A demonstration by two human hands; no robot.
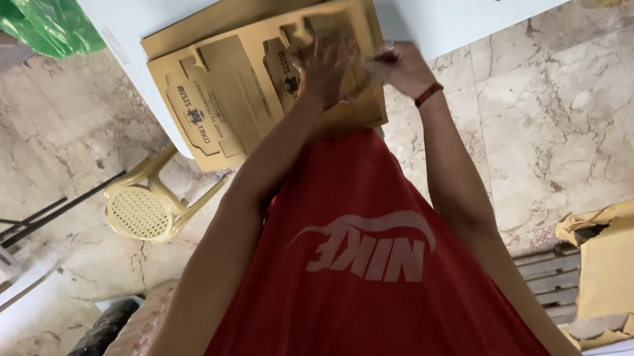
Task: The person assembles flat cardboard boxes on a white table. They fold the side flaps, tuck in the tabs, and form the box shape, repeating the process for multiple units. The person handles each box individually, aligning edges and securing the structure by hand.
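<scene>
A stack of flat brown die-cut cardboard box blanks (pixel 218 97) lies on a white table (pixel 121 1), hanging over its near edge. My left hand (pixel 324 71) presses on the top blank with fingers spread over a raised flap. Right beside it, my right hand (pixel 399 66) pinches the lifted edge of the same blank; it wears a ring, and a red band circles the wrist. Both forearms reach forward over my red shirt.
A cream plastic stool (pixel 147 207) stands on the marble floor under the table's edge. A green plastic bag (pixel 35 2) sits at top left. Brown paper-wrapped bundles (pixel 624 259) and a slatted pallet (pixel 551 280) lie at right. A folding table leg is at left.
</scene>
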